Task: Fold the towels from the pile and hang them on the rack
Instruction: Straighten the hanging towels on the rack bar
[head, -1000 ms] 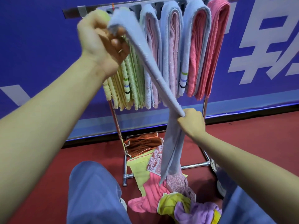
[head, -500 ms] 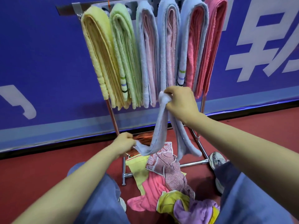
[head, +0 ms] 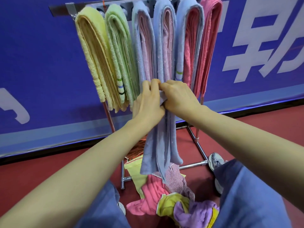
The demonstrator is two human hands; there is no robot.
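A light blue towel [head: 160, 145] hangs doubled over in front of me, its ends dangling above the pile. My left hand [head: 148, 102] and my right hand [head: 178, 97] meet at its top fold and both grip it, fingers curled round the cloth. Behind them stands the metal rack [head: 72, 8] with several folded towels draped over its bars: yellow, green, blue with pink inside, and dark pink. The pile of loose towels [head: 164, 198] lies on the red floor at the rack's foot, with pink, yellow-green, purple and patterned pieces.
A blue wall banner [head: 41, 63] with white characters runs behind the rack. The rack's chrome base frame [head: 199, 162] sits on the red floor. My knees in blue trousers [head: 246, 195] flank the pile, and a white shoe [head: 215, 159] shows at the right.
My left hand came down from the rack's top, took the towel's lower end, then rose to join my right hand. The towel went from stretched long to folded in half.
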